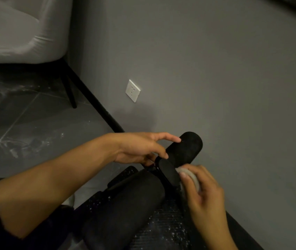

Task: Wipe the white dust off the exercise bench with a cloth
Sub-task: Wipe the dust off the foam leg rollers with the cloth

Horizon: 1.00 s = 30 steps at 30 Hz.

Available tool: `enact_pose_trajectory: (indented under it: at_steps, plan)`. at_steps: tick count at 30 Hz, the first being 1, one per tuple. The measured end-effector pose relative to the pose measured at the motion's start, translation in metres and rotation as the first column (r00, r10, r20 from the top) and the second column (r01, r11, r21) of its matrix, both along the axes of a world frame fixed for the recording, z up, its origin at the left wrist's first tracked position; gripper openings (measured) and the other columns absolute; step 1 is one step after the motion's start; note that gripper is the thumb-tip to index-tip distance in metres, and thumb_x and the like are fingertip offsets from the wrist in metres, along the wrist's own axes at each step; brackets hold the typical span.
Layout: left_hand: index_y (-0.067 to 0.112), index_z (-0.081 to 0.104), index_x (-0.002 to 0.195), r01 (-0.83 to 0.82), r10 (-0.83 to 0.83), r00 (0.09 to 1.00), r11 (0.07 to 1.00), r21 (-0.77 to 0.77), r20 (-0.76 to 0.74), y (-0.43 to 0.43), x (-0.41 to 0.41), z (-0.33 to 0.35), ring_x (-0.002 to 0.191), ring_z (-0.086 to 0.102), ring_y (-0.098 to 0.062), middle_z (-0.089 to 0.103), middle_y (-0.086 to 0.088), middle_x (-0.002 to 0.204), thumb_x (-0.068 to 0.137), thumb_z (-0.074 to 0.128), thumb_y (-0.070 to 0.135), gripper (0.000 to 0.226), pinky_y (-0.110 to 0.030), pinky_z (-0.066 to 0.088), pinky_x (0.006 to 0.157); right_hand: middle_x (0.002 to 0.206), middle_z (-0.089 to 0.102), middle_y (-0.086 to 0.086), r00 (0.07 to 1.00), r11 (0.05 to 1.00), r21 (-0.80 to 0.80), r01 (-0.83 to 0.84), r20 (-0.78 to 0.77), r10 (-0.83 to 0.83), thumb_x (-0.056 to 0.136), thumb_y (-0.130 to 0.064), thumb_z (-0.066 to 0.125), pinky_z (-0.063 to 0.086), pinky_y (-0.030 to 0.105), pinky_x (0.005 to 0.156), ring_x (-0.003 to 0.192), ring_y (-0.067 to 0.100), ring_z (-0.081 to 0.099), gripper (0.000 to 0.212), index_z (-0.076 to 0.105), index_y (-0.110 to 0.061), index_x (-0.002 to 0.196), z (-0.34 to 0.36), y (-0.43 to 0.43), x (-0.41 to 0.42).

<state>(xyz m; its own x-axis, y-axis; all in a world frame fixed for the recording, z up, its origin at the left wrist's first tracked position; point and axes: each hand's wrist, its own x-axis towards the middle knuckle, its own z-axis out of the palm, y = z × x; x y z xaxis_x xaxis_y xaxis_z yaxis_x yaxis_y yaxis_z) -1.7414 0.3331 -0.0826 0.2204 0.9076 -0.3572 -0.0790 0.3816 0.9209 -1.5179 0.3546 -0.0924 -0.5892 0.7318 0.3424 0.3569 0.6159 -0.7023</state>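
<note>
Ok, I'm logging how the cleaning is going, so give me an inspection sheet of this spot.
Surface: bench, black ribbed part speckled with white dust.
Job's things: pale cloth, bunched against the end cap.
Clutter: nothing seen.
Hands: left hand touches the upper roller; right hand grips the cloth.
Cables: nothing seen.
Surroundings: grey wall, white socket, grey chair, dusty dark floor.

Matt black foam roller [185, 148], glossy plastic end cap [168, 171], soft grey cloth [191, 175].
</note>
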Motion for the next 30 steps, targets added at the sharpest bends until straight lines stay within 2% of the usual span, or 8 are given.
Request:
enact_pose_trajectory:
  at_steps: [5,11,15,19,22,25,28,30]
  plan:
    - [0.042,0.056,0.138,-0.001,0.002,1.0,1.0,0.008,-0.011,0.003,0.0,0.001,0.086,0.055,-0.019,0.063,0.007,0.07,0.1,0.055,0.002,0.056,-0.035,0.049,0.085,0.096,0.064,-0.016,0.993,0.987,0.134,0.089,0.061,-0.098,0.097,-0.018,0.065,0.047,0.012,0.075,0.09,0.001,0.062,0.017,0.067,-0.034,0.1,0.013,0.039,-0.017]
    - [0.041,0.056,0.136,-0.001,0.001,1.0,1.0,0.015,-0.016,0.005,0.0,0.0,0.087,0.056,-0.02,0.063,0.007,0.07,0.099,0.054,0.0,0.056,-0.039,0.047,0.09,0.099,0.068,-0.011,0.99,0.998,-0.03,0.06,-0.129,-0.063,0.098,-0.029,0.058,0.053,0.022,0.078,0.094,0.014,0.067,0.014,0.071,-0.028,0.104,-0.013,-0.005,-0.005]
    - [0.041,0.054,0.137,-0.016,0.017,0.998,1.0,0.017,-0.055,0.004,0.005,0.002,0.07,0.053,-0.01,0.058,0.016,0.057,0.098,0.052,0.003,0.055,-0.035,0.047,0.084,0.096,0.067,-0.013,0.987,0.994,0.018,0.11,-0.123,-0.107,0.097,-0.029,0.059,0.053,0.022,0.076,0.089,0.008,0.066,0.013,0.068,-0.038,0.099,-0.01,0.019,-0.012]
    - [0.046,0.055,0.131,-0.017,0.017,0.997,1.0,-0.004,-0.07,0.002,0.01,0.005,0.091,0.059,-0.02,0.067,0.0,0.096,0.097,0.06,0.011,0.049,-0.04,0.051,0.091,0.087,0.069,-0.007,0.936,0.941,0.039,0.336,-0.126,-0.329,0.099,-0.024,0.061,0.058,0.047,0.077,0.079,0.014,0.066,0.013,0.065,-0.034,0.092,-0.004,0.086,-0.028]
    - [0.045,0.054,0.133,-0.024,0.024,0.998,1.0,-0.006,-0.062,0.003,0.009,0.003,0.09,0.06,-0.019,0.068,0.0,0.093,0.097,0.06,0.011,0.05,-0.04,0.053,0.091,0.081,0.067,-0.007,0.927,0.936,-0.018,0.35,-0.133,-0.349,0.099,-0.034,0.058,0.059,0.052,0.067,0.073,0.021,0.066,0.011,0.065,-0.037,0.092,-0.008,0.089,-0.028]
    - [0.044,0.054,0.134,-0.027,0.028,0.998,1.0,0.014,-0.049,0.004,0.007,0.0,0.074,0.052,-0.011,0.062,0.012,0.065,0.098,0.056,0.009,0.05,-0.036,0.046,0.083,0.094,0.07,-0.007,0.969,0.978,-0.028,0.209,-0.131,-0.211,0.102,-0.026,0.057,0.057,0.04,0.073,0.082,0.013,0.066,0.014,0.07,-0.029,0.105,-0.013,0.045,-0.015]
    - [0.043,0.054,0.135,-0.026,0.026,0.999,1.0,0.012,-0.04,0.004,0.004,-0.002,0.075,0.053,-0.012,0.062,0.01,0.067,0.099,0.056,0.008,0.051,-0.036,0.045,0.084,0.098,0.069,-0.011,0.983,0.99,0.015,0.138,-0.12,-0.136,0.097,-0.02,0.062,0.052,0.02,0.076,0.089,0.009,0.066,0.014,0.071,-0.027,0.105,-0.014,0.024,-0.007]
    - [0.044,0.053,0.136,-0.016,0.015,0.999,1.0,-0.003,-0.031,0.005,0.006,0.0,0.08,0.056,-0.015,0.065,0.009,0.068,0.099,0.057,0.008,0.052,-0.038,0.047,0.086,0.096,0.067,-0.011,0.986,0.983,0.092,0.16,-0.066,-0.154,0.097,-0.018,0.064,0.051,0.02,0.075,0.086,0.007,0.065,0.011,0.07,-0.025,0.103,-0.01,0.042,-0.012]
